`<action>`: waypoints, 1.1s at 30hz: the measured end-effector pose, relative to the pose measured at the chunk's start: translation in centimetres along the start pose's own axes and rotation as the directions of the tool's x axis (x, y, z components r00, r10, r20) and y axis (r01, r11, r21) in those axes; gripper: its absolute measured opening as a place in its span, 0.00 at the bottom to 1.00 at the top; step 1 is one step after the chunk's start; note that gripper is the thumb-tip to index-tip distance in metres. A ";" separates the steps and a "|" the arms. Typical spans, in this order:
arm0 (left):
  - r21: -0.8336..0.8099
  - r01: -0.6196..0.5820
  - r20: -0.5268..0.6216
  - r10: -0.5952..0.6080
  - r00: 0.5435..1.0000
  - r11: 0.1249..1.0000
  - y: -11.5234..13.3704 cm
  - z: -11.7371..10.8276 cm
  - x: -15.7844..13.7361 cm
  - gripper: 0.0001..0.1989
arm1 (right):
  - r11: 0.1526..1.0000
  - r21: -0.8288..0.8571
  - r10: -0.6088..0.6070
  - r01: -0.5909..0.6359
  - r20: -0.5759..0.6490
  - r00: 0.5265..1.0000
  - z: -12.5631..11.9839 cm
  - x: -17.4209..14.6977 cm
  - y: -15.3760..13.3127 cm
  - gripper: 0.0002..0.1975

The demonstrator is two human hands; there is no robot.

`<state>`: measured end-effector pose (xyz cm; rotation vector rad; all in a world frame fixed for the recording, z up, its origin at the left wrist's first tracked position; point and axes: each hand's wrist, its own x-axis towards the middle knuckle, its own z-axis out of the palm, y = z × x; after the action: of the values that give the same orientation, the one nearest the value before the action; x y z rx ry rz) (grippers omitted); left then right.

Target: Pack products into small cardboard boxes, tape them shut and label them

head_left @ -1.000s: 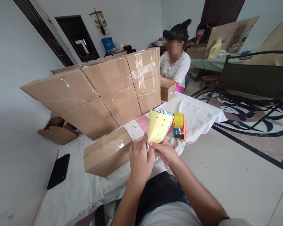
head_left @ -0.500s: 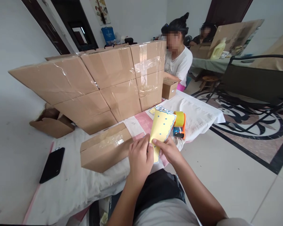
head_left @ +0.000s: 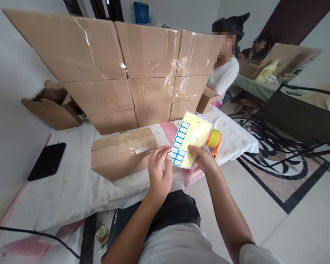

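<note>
A yellow sticker sheet with blue-outlined white label boxes down its left side is held tilted above the table's near edge. My right hand grips its lower right side, thumb on the face and the other fingers behind. At the lower left edge, the thumb and index fingertip of my left hand close in on the sheet; its other fingers are loosely bent. Just behind the sheet lies an orange tape dispenser with a yellow roll, partly covered. Left of my left hand rests a closed, taped cardboard box.
A wall of stacked, taped cardboard boxes stands across the table. A black phone and an open carton are at the left. Beyond the stack sits a person beside a small box. A dark chair stands right.
The sticker sheet, bent over with its plain patterned part showing, is now flattened with its label boxes facing me. My left hand has loosened and shifted to its edge. The view has tilted down.
</note>
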<state>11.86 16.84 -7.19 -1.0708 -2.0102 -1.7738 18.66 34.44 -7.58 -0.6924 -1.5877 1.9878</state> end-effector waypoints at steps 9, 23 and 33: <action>-0.128 0.145 -0.040 -0.151 0.988 0.981 -1.7 -0.7 -0.2 0.07 | 0.709 -0.705 -0.226 -0.005 -0.234 0.946 1.6 8.3 -1.1 0.35; -0.155 0.344 -0.031 -0.353 0.935 0.926 -3.0 -1.5 -0.6 0.13 | 0.776 -0.251 -0.536 0.578 0.219 0.815 5.0 -2.5 2.6 0.05; 0.301 0.277 -0.560 -0.066 0.826 0.912 -5.4 -9.9 2.0 0.11 | 0.647 -0.536 -0.512 0.543 0.223 0.829 5.4 3.5 5.4 0.06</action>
<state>4.20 8.32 -7.75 -0.2264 -1.9909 -1.4561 12.14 31.78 -12.14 -0.3062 -2.1553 1.0871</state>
